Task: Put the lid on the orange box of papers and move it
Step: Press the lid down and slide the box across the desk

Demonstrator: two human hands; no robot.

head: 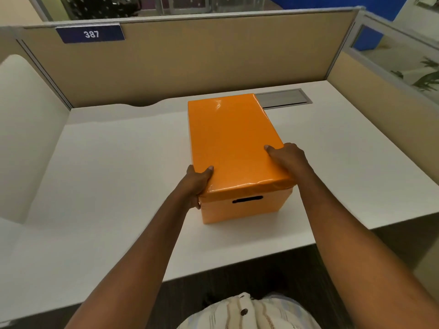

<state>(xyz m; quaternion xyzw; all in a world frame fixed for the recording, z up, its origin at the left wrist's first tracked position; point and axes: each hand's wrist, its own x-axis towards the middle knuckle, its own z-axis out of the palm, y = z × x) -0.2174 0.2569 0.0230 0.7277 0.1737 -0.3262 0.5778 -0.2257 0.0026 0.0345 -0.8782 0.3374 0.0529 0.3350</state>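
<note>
A person at a cubicle grips an orange box (247, 207) with both hands on a white worktop (107, 186), its lid (232, 138) already seated over the top. The left hand (196, 184) clamps the near left corner, thumb lying on the lid and fingers (198, 205) curled down the side wall; the right hand (288, 157) presses against the right edge further along, thumb on top, the remaining fingers out of sight behind the lid's rim. Both hands are closed on the box, which sits between them and runs away from them: its long axis points from the fingers toward the beige partition (190, 60) at the back. The left hand holds nearer the person, the right nearer the box's middle, so a lift would likely start unevenly balanced unless the grips are squared. A dark handle slot (247, 199) shows in the near end wall, just below the lid and between the two hands, unused. Beyond the far right corner of the box lies a grey cable hatch (285, 98), partly covered by it. Whether the lid is pushed fully down cannot be judged; its near edge looks creased and slightly lifted at the right. The papers are hidden inside, the far end wall and both long walls are mostly unseen, and the box's weight can only be guessed. A blue sign (90, 33) reading 387 hangs on the partition, well apart to the left.
</note>
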